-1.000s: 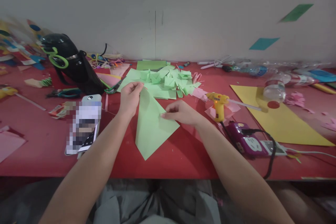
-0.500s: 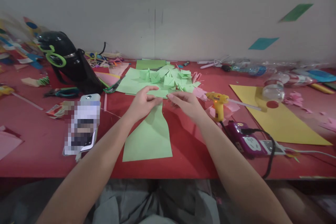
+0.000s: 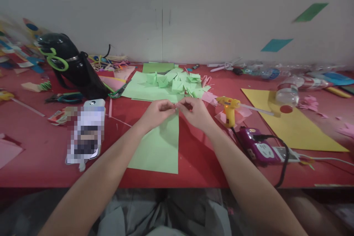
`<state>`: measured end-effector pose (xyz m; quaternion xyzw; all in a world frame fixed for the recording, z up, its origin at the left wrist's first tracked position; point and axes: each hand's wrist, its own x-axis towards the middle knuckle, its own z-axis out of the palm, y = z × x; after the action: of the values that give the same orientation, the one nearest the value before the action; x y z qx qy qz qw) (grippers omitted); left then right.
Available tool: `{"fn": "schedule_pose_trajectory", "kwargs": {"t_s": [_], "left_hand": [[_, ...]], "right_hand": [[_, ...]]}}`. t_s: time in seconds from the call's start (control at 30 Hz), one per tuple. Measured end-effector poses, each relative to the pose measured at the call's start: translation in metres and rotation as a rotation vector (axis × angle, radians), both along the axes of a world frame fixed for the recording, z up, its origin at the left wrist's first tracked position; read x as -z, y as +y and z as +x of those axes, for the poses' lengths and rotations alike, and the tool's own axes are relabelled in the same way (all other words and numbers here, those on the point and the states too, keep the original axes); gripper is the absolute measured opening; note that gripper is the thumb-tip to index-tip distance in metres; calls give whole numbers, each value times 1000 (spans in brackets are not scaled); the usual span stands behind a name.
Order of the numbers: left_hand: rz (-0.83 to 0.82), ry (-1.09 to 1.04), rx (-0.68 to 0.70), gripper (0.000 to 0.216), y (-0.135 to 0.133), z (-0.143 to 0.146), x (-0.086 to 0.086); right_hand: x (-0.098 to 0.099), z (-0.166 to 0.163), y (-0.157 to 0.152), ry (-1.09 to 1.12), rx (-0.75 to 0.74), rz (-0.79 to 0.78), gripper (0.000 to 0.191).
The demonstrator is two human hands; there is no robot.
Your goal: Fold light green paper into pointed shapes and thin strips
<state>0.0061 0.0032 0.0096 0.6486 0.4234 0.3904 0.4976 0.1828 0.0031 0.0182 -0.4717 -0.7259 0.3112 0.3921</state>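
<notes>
A sheet of light green paper [image 3: 159, 151] lies in front of me on the red table, its near part flat. My left hand [image 3: 158, 114] is closed in a pinch at the sheet's far right corner. The fingertips of my right hand [image 3: 195, 113] are pinched together at the same corner, meeting those of the left. The fingers hide most of the sheet's far edge. Just beyond my hands, several small folded green paper pieces [image 3: 178, 84] rest on more green sheets [image 3: 138, 87].
A yellow glue gun [image 3: 229, 108] stands to the right, near a purple power strip [image 3: 258, 147] with cables. Yellow card [image 3: 298, 129] and plastic bottles [image 3: 287, 96] lie farther right. At left are a phone [image 3: 88, 129], pliers [image 3: 65, 98] and a black bottle holder [image 3: 80, 70].
Both hands have come together at the paper's far right corner, the right moving slightly left. The sheet, curved inward along its right side before, now has a straighter right edge.
</notes>
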Motion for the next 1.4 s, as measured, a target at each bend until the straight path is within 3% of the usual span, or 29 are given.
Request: {"fn": "schedule_pose_trajectory", "kwargs": {"t_s": [0.2, 0.4, 0.77, 1.23, 1.4], "left_hand": [[-82, 8, -59, 11, 2, 0, 0], [-121, 52, -77, 11, 2, -3, -2], [-199, 174, 46, 11, 2, -9, 1], [-188, 283, 187, 14, 2, -19, -5], [-201, 313, 170, 12, 3, -24, -8]], "right_hand": [[1, -3, -4, -84, 31, 166, 20], [2, 2, -1, -61, 89, 184, 23], [-2, 38, 19, 61, 386, 255, 24], [11, 64, 37, 135, 509, 315, 27], [12, 69, 39, 133, 534, 367, 27]]}}
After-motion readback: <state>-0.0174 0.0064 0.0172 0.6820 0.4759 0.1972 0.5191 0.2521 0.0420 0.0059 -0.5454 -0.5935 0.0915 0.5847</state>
